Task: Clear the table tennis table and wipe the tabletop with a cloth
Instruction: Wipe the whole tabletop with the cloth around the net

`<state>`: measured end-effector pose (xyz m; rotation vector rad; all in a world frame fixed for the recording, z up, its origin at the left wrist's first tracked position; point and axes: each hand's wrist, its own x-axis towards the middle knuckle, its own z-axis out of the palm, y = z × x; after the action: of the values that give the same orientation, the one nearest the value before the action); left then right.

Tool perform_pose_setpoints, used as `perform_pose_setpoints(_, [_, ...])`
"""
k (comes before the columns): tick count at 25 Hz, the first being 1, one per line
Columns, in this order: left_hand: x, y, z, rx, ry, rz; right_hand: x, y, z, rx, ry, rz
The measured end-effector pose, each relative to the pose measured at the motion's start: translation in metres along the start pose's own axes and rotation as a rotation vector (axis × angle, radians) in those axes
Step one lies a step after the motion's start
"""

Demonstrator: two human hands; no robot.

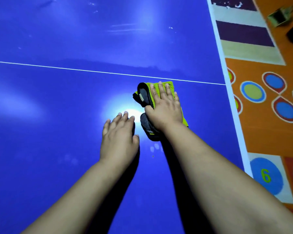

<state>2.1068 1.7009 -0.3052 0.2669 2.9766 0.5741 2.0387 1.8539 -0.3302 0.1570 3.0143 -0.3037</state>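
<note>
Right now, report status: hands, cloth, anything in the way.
Right hand flat, pressing the green-and-black cloth, just short of the white line. Left hand flat on the tabletop beside it. Only streaks ahead, beyond the line.

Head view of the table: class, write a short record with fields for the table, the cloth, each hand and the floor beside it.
table: blue, a white line across it, pale smears beyond the line
cloth: green and dark grey, folded, just this side of the line, near the table's right edge
right hand: flat on the cloth, fingers straight
left hand: flat on bare tabletop beside the cloth, holding nothing
floor: orange mat with coloured circles and a 6
</note>
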Motion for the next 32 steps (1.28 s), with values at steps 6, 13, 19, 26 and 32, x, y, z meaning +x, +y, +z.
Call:
perform_pose_setpoints(6, [-0.007,0.079,0.026,0.002,-0.054,0.143,-0.029,0.118,-0.02,-0.003,0.045,0.21])
perform_pose_setpoints(13, [-0.034,0.063,0.016,-0.029,-0.115,0.165,-0.096,0.145,-0.024,0.005,0.04,0.467])
perform_pose_setpoints(19, [-0.053,-0.031,-0.024,-0.084,-0.129,0.118,-0.12,0.05,-0.004,-0.041,0.051,0.625])
perform_pose_setpoints(26, [-0.071,-0.19,-0.081,-0.092,-0.057,0.018,-0.088,-0.14,0.034,-0.065,0.049,0.484])
perform_pose_setpoints(32, [-0.095,-0.32,-0.124,-0.041,0.014,-0.117,-0.053,-0.299,0.063,-0.065,0.02,0.3])
